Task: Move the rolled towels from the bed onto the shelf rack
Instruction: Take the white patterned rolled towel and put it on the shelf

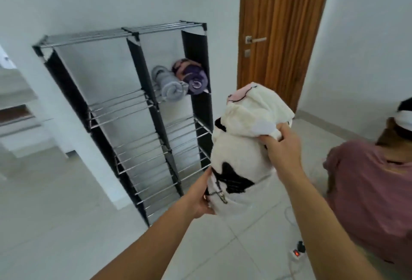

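Note:
I hold a big rolled white towel [240, 152] with black patches and a pink print in the air, just right of the shelf rack [124, 110]. My left hand [204, 195] grips its lower end. My right hand [282, 145] clasps its upper part from the right. The rack is black fabric with chrome rails and stands against the white wall. On its upper right shelf lie a rolled grey towel [167, 84] and a rolled purple towel [194, 76] side by side. The bed is out of view.
A wooden door [283, 23] stands closed behind the towel. A person in a pink shirt [370, 192] bends over at the right edge. A white power strip [297, 254] with a red switch and cords lies on the tiled floor. Pale furniture sits at far left.

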Demonstrator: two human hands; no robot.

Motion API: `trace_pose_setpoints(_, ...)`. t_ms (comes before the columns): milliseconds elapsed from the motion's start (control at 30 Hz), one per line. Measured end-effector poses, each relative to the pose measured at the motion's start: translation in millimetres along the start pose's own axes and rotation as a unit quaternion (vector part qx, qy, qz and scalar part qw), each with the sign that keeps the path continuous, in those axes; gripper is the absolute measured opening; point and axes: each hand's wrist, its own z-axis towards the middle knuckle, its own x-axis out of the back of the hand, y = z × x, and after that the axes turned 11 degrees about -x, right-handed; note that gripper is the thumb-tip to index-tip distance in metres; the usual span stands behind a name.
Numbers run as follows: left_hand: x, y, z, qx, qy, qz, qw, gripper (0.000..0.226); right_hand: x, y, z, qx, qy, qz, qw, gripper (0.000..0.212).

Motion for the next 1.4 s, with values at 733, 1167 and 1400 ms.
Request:
trace_pose_setpoints(733, 267, 183, 118, -0.158, 0.309, -0.245, 0.905, 0.042, -470, -125, 175, 0.110, -0.406, -0.030, 0.907, 0.020)
trace_pose_setpoints(1167, 288, 273, 205, -0.163, 0.274, -0.229, 0.920, 0.021, -592, -163, 268, 0.072, -0.309, -0.055, 0.947, 0.047)
trace_pose_setpoints(1400, 286, 301, 234, -0.164, 0.254, -0.087, 0.949, 0.009, -611, -137, 281, 0.015, -0.304, -0.159, 0.939, 0.050)
